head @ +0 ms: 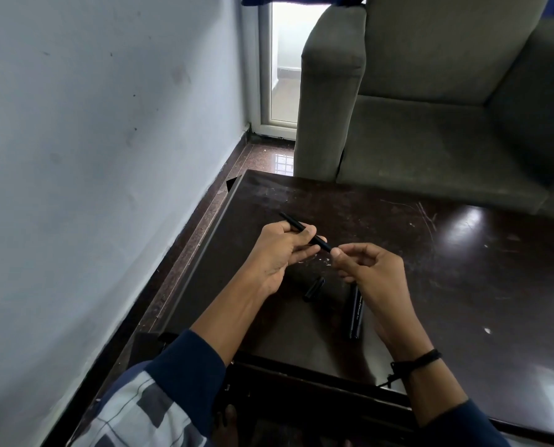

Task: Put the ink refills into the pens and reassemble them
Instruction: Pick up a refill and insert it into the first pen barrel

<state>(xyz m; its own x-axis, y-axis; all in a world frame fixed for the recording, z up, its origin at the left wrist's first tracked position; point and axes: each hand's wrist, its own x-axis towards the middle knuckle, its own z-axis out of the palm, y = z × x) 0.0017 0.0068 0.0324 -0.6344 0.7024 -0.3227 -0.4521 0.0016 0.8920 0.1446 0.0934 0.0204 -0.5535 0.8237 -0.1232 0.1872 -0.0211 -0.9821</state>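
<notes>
My left hand (283, 250) grips a slim black pen body (304, 232) that points up and to the left over the dark table (462, 285). My right hand (370, 272) has its thumb and forefinger pinched at the pen body's near end; what lies between them is too small to make out. Below the hands a short black cap (314, 289) lies on the table. A second black pen (355, 312) with white lettering lies beside it, partly hidden under my right hand.
A grey armchair (430, 108) stands against the table's far edge. A pale wall (91, 156) runs along the left, with a strip of brown floor (185, 240) between it and the table. A glass door (283, 59) is at the back.
</notes>
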